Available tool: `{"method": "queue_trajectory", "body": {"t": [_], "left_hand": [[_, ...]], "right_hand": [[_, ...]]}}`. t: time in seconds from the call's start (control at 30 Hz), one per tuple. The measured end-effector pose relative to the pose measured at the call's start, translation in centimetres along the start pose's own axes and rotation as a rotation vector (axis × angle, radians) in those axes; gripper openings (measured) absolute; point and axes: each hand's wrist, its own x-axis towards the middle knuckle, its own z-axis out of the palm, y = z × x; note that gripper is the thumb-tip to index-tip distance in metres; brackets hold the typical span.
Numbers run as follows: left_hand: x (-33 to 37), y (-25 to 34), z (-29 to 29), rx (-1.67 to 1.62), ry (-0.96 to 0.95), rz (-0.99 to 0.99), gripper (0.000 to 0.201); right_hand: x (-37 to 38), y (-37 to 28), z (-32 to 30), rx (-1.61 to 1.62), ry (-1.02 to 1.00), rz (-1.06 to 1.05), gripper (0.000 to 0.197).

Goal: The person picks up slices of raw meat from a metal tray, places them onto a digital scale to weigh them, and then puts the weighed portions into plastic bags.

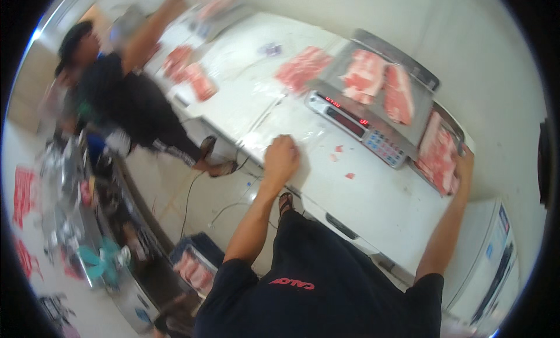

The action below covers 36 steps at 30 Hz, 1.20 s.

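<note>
My left hand [281, 159] rests closed at the near edge of the white worktop, beside a thin clear plastic sheet or bag [309, 132]. Its fingers curl under, so anything inside them is hidden. At the far right, my right hand [465, 164] grips the edge of a slab of sliced raw meat [434, 154], which lies on a metal tray [452, 121]. A digital scale [364, 128] with a lit red display stands between my hands. Two pieces of pink and white meat [364, 76] [399, 96] lie apart on its plate.
More meat slices [303, 68] lie left of the scale; meat scraps [349, 176] dot the worktop [373, 204]. A co-worker in dark clothes [128, 104] stands at the left, one arm raised, near other meat [198, 81]. Cables [189, 198] cross the floor. A white appliance [481, 262] stands right.
</note>
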Motion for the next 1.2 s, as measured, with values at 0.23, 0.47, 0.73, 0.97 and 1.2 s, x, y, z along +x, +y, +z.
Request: {"method": "queue_trajectory", "body": {"t": [0.23,0.47,0.73,0.97,1.2], "left_hand": [[0.3,3.5,-4.3,0.01,0.27,0.115,0.013],[-0.8,-0.5,1.6,0.157,0.044,0.154,0.025],[-0.5,-0.8,0.1,0.065,-0.015,0.17,0.035],[0.7,-1.3,-1.4,-0.125,-0.088,0.218,0.023],[1.6,-2.9,-1.9,-0.638,0.042,0.084,0.012]], "right_hand": [[0.1,-24.8,-3.2,0.619,-0.009,-0.062,0.053],[5.2,-45.4,0.2,0.1,-0.434,-0.097,0.072],[6.6,-48.8,6.3,0.053,-0.287,-0.138,0.052],[10.0,-44.8,8.3,0.758,-0.318,-0.217,0.074],[-17.4,-48.6,3.4,0.961,-0.524,-0.376,0.072]]}}
